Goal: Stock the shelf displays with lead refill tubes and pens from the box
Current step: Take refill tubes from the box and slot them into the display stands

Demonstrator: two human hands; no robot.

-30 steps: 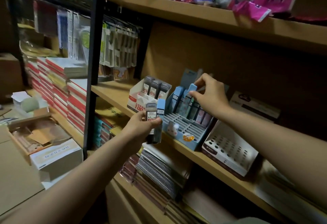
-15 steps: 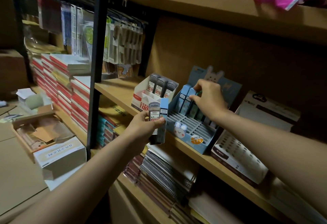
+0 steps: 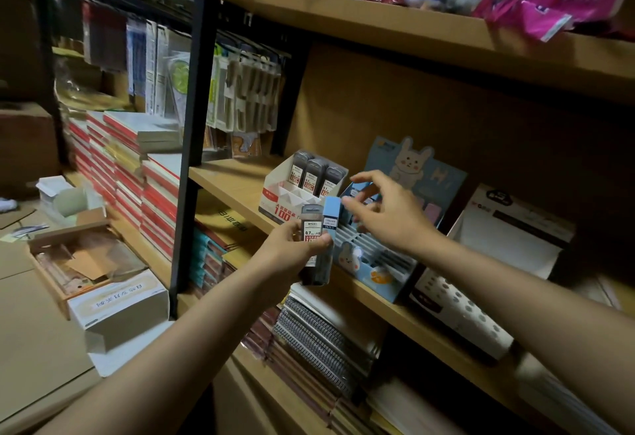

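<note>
My left hand grips a small bunch of lead refill tubes in front of the middle shelf: a grey one marked 0.7 and a light blue one stand side by side. My right hand hovers just right of them, fingers spread, its fingertips at the top of the blue tube. Behind it sits the blue bunny display with a slotted grid and some blue and pink tubes at the back. Left of it, the white and red display holds three grey tubes.
A white display with round holes stands to the right on the same wooden shelf. Notebooks are stacked below and to the left. Open cardboard boxes lie on the floor at the left. Pink packets overhang the upper shelf.
My right hand has left the tubes in the back of the bunny display and moved left to the tubes in my left hand. The left hand has stayed in place.
</note>
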